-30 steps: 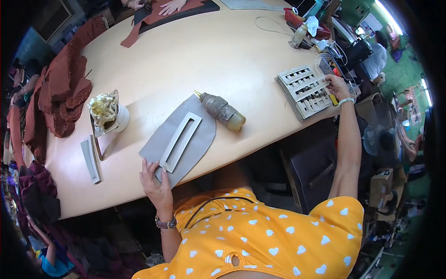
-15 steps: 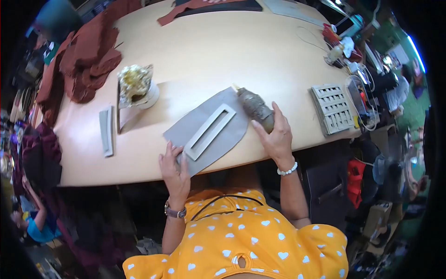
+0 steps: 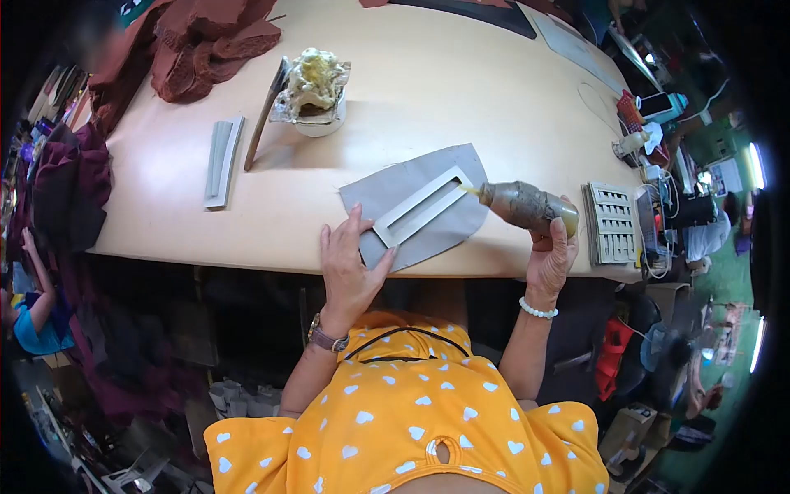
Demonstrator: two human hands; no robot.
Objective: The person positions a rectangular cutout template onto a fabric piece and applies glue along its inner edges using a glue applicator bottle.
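Note:
A grey sheet with a curved edge (image 3: 465,222) lies flat near the table's front edge. On top of it rests a pale slotted frame (image 3: 421,207), set at a slant. My left hand (image 3: 350,259) has its fingers spread at the frame's lower left end, touching the sheet and the frame. My right hand (image 3: 553,255) is wrapped round the base of a brown taped bottle (image 3: 527,206). The bottle is tilted nearly level, and its yellow nozzle points left at the frame's upper right end.
Behind on the table (image 3: 395,90) is a white tub (image 3: 322,123) with crusted yellowish material, beside a dark stick (image 3: 265,115). Pale strips (image 3: 222,165) lie left, reddish-brown cloth (image 3: 197,49) back left. A stack of slotted plates (image 3: 611,224) sits right. A co-worker's arm (image 3: 37,272) shows far left.
My right hand has come from the slotted plates, taken hold of the bottle, lifted it and turned its nozzle towards the frame. The view has shifted, while my left hand stays at the frame.

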